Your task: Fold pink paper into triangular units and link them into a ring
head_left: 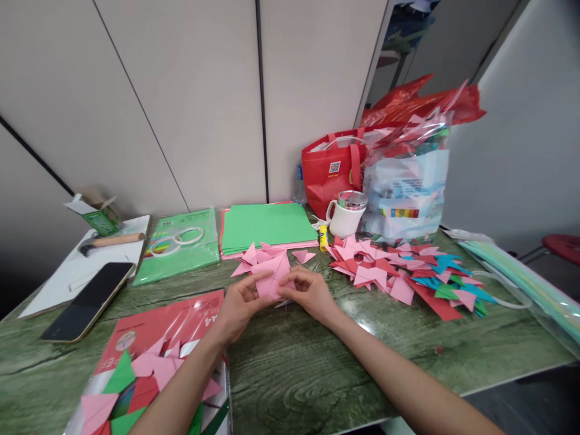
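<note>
A creased piece of pink folded paper (270, 279) is held between both hands just above the table. My left hand (241, 300) pinches its left side with the thumb in front. On its right side, the thumb and fingers of my right hand (309, 291) close on the paper. Right behind it lie several pink folded pieces (251, 256), with one small pink triangle (303, 256) to their right. Further right spreads a heap of pink and red folded paper stars (370, 275), with blue and green pieces (453, 284) at its right end.
Green paper sheets (267, 225) are stacked at the back. A white mug (347, 219), glue stick (323, 238) and red bag (317, 175) stand right of them. On the left lie a phone (88, 302), a hammer (113, 241) and tape rolls (188, 236). A folded wreath (97, 411) lies front left.
</note>
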The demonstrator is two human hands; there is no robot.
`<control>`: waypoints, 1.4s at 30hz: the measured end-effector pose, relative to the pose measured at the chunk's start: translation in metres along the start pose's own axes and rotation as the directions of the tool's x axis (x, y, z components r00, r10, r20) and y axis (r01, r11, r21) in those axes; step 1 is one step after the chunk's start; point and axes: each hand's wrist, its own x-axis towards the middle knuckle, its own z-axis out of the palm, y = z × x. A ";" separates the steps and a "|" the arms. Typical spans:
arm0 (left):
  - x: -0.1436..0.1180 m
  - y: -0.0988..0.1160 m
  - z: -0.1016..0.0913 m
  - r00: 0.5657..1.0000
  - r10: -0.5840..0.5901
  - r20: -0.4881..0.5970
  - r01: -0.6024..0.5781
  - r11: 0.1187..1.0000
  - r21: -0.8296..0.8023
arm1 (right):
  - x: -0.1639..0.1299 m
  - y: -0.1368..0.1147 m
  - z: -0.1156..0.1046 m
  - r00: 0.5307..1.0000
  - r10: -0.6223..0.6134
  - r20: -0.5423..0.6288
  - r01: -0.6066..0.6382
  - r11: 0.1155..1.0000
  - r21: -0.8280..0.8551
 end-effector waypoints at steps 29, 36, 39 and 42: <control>-0.003 0.002 0.008 0.991 -0.024 -0.134 0.043 0.989 0.141 | -0.004 0.003 0.006 0.998 0.053 0.023 -0.053 0.999 0.004; -0.001 0.005 0.000 0.990 0.004 -0.138 0.021 0.983 0.182 | -0.001 0.007 0.004 0.986 0.163 0.018 -0.164 0.969 0.183; 0.001 0.006 -0.003 0.991 0.017 -0.132 0.008 0.982 0.188 | 0.000 0.009 0.004 0.984 0.180 0.015 -0.178 0.957 0.227; 0.001 0.007 -0.004 0.990 0.022 -0.143 0.004 0.983 0.182 | 0.000 0.011 0.004 0.984 0.173 0.036 -0.176 0.952 0.248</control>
